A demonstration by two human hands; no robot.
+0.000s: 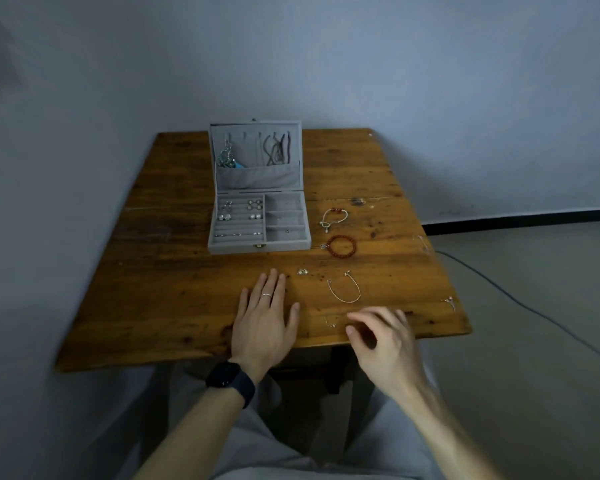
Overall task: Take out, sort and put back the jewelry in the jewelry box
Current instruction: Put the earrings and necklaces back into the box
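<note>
A grey jewelry box [236, 245] stands open on the wooden table [174, 289], with necklaces hanging in its lid and earrings in its left slots. To the box's right lie a cord bracelet with red beads [333, 218] and a red bead bracelet [342, 245]. Nearer me lie a small pair of earrings [302, 271], a thin silver chain bracelet [343, 289] and a tiny piece [329, 322]. My left hand [264, 320] rests flat on the table, a ring on one finger. My right hand [381, 336] hovers at the front edge beside the tiny piece, fingers loosely curled, holding nothing visible.
Two more small pieces lie near the table's right edge [449, 301] [423, 241]. A grey wall rises behind the table. A dark cable [520, 303] runs across the floor on the right. My lap is under the table's front edge.
</note>
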